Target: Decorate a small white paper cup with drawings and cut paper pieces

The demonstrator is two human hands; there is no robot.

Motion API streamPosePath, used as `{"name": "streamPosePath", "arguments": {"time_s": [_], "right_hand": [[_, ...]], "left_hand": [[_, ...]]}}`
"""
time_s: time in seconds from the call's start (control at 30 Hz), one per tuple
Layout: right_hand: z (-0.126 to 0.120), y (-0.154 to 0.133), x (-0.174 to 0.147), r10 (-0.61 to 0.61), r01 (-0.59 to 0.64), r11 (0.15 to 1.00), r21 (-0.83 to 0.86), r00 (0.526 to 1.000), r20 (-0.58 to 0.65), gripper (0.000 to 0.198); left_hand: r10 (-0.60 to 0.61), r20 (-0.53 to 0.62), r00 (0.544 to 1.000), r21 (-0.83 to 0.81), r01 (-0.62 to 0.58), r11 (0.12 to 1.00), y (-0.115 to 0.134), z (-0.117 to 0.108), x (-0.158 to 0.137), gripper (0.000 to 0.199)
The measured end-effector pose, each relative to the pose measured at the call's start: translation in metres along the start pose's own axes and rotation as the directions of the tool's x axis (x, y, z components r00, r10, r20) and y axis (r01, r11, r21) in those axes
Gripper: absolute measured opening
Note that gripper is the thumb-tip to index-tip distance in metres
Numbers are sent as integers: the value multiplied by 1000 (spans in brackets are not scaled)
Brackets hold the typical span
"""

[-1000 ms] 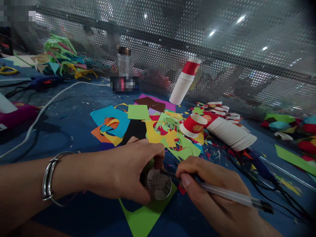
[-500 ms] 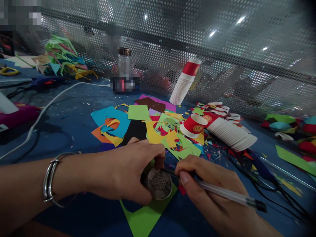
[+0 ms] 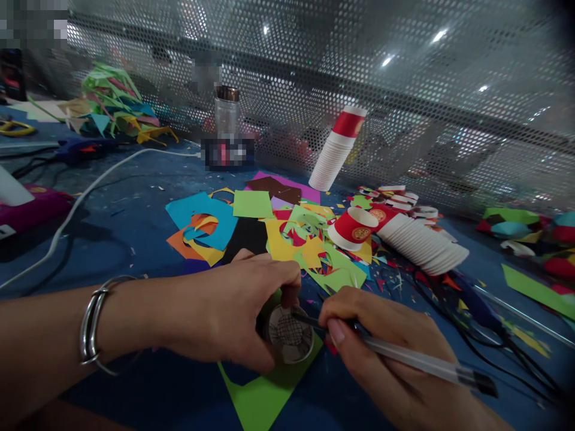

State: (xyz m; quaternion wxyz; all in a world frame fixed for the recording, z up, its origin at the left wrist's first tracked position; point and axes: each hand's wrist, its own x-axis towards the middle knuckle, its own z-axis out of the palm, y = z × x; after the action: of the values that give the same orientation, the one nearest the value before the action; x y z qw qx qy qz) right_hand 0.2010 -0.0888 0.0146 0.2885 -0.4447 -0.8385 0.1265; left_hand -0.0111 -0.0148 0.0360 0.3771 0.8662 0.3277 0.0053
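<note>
My left hand (image 3: 242, 311) curls its fingers and thumb around a small round object (image 3: 291, 341) with a pale rim and a dark grid pattern on top. What exactly it is I cannot make out. Beneath it lies a green paper sheet (image 3: 265, 398) with a curved cut-out. My right hand (image 3: 386, 347) grips a pen (image 3: 413, 354) with a clear barrel and a black end. The pen's tip meets the upper edge of the round object, close to my left fingertips.
Coloured paper scraps (image 3: 314, 239) spread beyond my hands. A red paper cup (image 3: 354, 228) lies there beside a toppled cup stack (image 3: 413, 242); another stack (image 3: 335, 152) stands behind. A glue gun (image 3: 478, 305) with cords is at right. A white cable (image 3: 85, 191) crosses the left.
The pen's black end has swung slightly right and down, and my right hand has shifted a little with it. My left hand and the round object stay in place.
</note>
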Motion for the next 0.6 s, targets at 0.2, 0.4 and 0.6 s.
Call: {"name": "streamPosePath", "arguments": {"time_s": [0.2, 0.4, 0.6], "right_hand": [[1, 2, 1, -6, 6, 1000, -8, 1000, -18, 17], [0, 0, 1, 4, -4, 1000, 3, 1000, -27, 17], [-1, -1, 1, -5, 6, 1000, 21, 1000, -6, 16]], "left_hand": [[-8, 13, 1000, 4, 8, 1000, 1, -2, 0, 39], [-1, 13, 1000, 22, 1, 1000, 1, -1, -1, 38], [35, -2, 999, -7, -35, 999, -1, 0, 0, 38]]}}
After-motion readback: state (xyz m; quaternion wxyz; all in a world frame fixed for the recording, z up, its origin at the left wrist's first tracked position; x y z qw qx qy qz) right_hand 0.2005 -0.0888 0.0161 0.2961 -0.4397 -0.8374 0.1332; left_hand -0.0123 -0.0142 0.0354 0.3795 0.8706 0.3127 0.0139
